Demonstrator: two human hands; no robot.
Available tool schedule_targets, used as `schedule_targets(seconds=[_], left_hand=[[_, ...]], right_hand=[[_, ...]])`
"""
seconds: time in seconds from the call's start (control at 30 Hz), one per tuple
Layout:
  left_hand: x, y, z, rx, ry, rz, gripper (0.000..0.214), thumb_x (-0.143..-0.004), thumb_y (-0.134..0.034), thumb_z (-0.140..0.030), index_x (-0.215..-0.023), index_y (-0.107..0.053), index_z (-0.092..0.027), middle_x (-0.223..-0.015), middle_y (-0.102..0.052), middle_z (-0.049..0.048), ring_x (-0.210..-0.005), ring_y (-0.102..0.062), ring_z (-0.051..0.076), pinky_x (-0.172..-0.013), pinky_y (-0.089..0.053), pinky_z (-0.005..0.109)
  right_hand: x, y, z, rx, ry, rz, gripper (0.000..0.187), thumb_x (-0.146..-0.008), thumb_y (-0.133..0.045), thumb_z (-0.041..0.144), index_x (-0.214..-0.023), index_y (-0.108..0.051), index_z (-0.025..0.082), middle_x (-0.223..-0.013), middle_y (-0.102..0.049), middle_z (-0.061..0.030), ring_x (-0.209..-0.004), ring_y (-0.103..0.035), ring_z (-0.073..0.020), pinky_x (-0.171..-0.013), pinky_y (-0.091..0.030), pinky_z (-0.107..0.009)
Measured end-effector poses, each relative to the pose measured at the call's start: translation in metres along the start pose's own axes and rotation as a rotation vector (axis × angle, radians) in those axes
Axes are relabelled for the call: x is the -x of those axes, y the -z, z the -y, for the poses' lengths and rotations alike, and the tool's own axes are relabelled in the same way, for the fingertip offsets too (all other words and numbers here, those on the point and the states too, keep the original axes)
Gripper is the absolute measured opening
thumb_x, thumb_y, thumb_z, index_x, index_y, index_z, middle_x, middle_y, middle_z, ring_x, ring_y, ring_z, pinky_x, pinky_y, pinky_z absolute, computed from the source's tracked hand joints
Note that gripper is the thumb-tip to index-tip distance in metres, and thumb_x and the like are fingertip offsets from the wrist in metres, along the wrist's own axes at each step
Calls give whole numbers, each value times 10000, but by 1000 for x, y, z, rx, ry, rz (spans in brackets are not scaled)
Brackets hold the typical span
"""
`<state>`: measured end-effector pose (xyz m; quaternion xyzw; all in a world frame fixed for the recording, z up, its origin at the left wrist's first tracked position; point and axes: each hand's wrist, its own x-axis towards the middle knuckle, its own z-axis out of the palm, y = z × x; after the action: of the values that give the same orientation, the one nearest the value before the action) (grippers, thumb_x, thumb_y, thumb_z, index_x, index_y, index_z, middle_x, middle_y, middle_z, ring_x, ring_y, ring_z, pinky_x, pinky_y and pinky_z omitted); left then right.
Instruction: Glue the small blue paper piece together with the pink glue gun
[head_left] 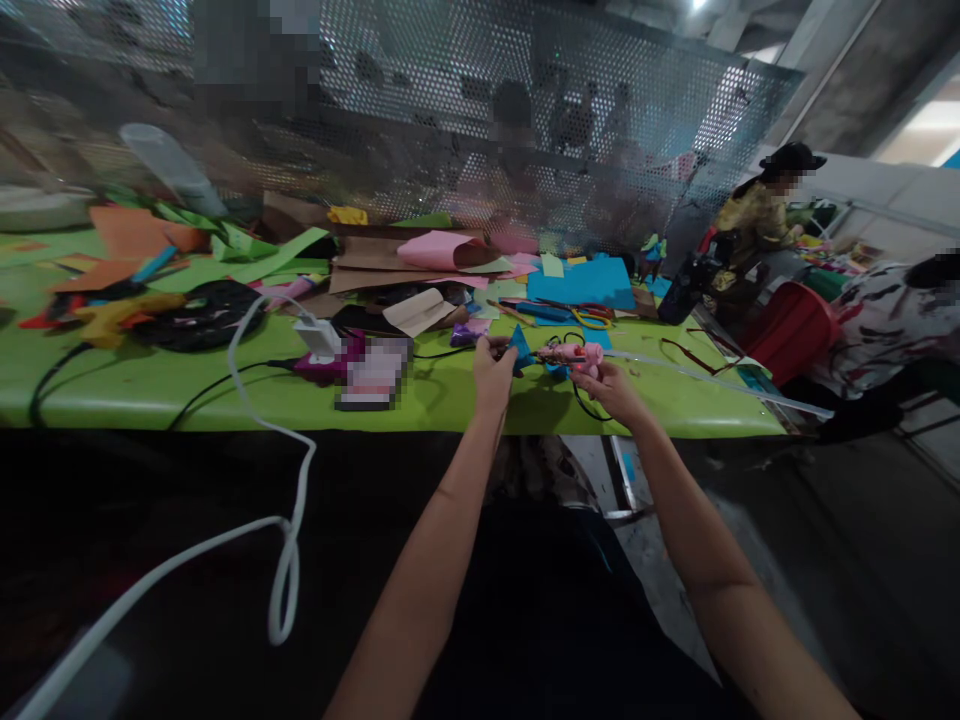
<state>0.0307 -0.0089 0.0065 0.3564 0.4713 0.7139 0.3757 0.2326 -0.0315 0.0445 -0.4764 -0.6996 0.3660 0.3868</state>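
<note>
- Taking the blue paper piece as the dial's centre, a yellow glue gun [124, 318] lies far out near nine o'clock, its black cord trailing off the near edge of the green tabletop [442, 402].
- Closer in, also about nine, a white plug [318, 341] sits on a magenta block, probably a socket kept within reach of the corded tools; its white cable [301, 480] hangs over the edge.
- Toward ten or eleven, a curled pink paper sheet [439, 250] rests on brown sheets, likely pushed back to leave working room in front.
- The left hand [493, 364] pinches the small blue paper piece [519, 350] just above the tabletop, apparently to steady it and present it to the tool.
- At three, a pink glue gun [577, 354] points its nozzle left at the piece; whether they touch, I cannot tell.
- Between one and two, a blue paper sheet [581, 284] lies flat, with yellow-handled scissors [597, 319] nearer two.
- The right hand [609, 388] wraps the glue gun from below at about four, seemingly to keep its barrel level.
</note>
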Motion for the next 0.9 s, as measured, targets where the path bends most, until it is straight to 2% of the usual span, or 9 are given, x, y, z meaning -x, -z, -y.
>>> schedule_targets(seconds=[0.3,0.53,0.73,0.9], left_hand=[[-1,1,1,4,-13,-3,181,-719,-664,-206,-867,-560,-193,-721,-580,-13,-595,-567,112,-412,-449,169],[-1,0,1,23,-14,-9,191,-718,-674,-201,-871,-560,-185,-714,-571,-24,-599,-557,101,-421,-450,155],[1,-1,-1,19,-4,-7,189,-726,-683,-185,-863,-553,-194,-704,-565,-25,-595,-562,105,-419,-456,161],[1,0,1,21,-20,6,173,-741,-666,-189,-872,-553,-197,-714,-572,-20,-609,-573,111,-421,-464,163]], right_hand=[[-1,-3,1,-81,-12,1,539,-682,-724,643,-922,-697,160,-637,-516,15,-646,-444,-151,-580,-353,-278],[0,-1,-1,-39,-8,14,503,-709,-698,650,-844,-675,166,-623,-506,17,-648,-473,-156,-599,-384,-282],[-1,-1,4,-10,-24,13,512,-699,-698,674,-783,-650,172,-586,-472,31,-595,-428,-134,-574,-366,-279],[-2,-1,5,-28,-16,3,526,-689,-698,682,-803,-654,170,-593,-471,34,-611,-428,-137,-588,-357,-281]])
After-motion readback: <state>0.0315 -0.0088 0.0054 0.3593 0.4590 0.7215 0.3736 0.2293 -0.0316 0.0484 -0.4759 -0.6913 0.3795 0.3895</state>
